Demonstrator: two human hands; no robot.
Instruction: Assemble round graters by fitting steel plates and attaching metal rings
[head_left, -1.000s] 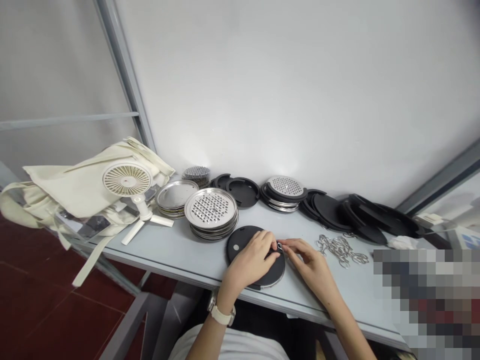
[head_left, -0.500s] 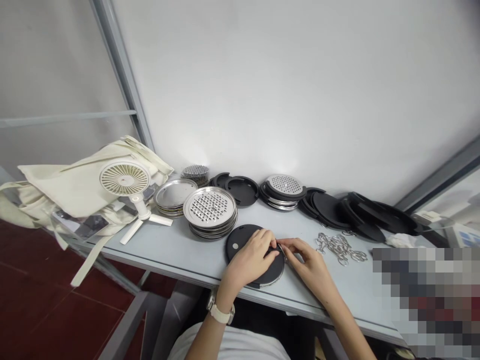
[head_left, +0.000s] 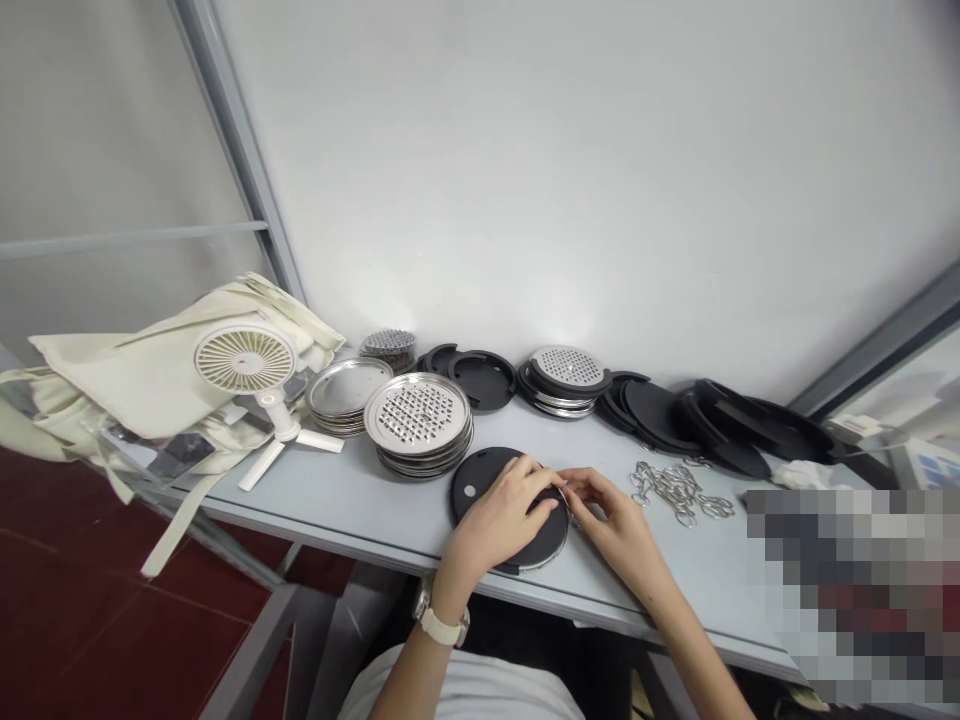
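The person's left hand (head_left: 499, 510) lay across a black disc (head_left: 549, 545) with a steel rim, its fingers curled down over the disc and their tips reaching toward the far right edge. The fingertips of the right hand (head_left: 611, 520) were drawn together in a near pinch at that same rim, touching the left fingers; anything small between them was hidden. The black disc sat flat on a gray table (head_left: 360, 510), with a small silver dot on its face. A white-strapped wristwatch (head_left: 441, 625) circled the left wrist.

Just behind the black disc stood a stack of perforated steel plates (head_left: 416, 420). Farther left were plain steel dishes (head_left: 349, 392), a white desk fan (head_left: 244, 358) on folding legs, and a cream canvas bag (head_left: 150, 375). Behind it lay a black ring (head_left: 484, 380) and a steel-topped stack (head_left: 566, 368). To its right were a tangle of steel chain (head_left: 679, 490) and overlapping black discs (head_left: 720, 425). No brand or writing could be read on any of these. Well right of the black disc, a pixelated patch (head_left: 855, 590) hid the lower corner.
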